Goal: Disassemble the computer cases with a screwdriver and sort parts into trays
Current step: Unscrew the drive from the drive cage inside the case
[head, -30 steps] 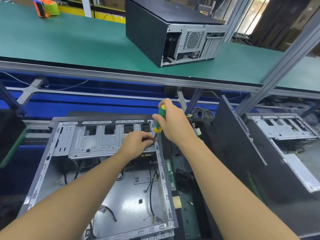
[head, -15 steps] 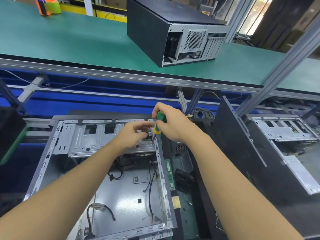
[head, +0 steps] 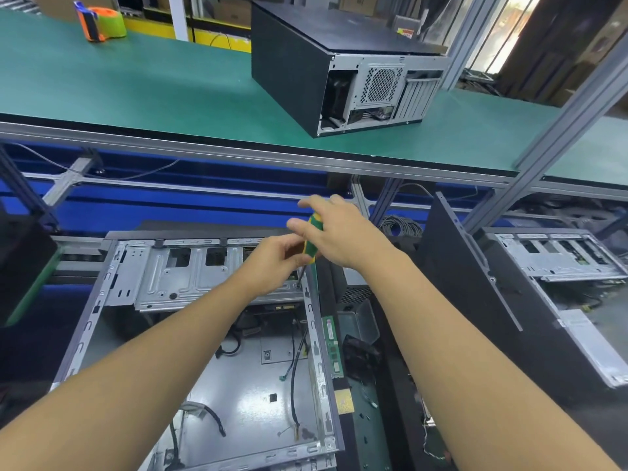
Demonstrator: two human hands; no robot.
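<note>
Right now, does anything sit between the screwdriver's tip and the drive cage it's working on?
Nothing visible does. The screwdriver, gripped by the right hand and steadied by the left hand, reaches straight down to the cage at its right corner. The left hand sits beside the tool, not under its tip.

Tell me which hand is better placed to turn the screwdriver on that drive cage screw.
Right. The right hand grips the screwdriver handle from above, free to twist. The left hand only pinches its lower end, steadying the tip on the screw at the drive cage corner.
</note>
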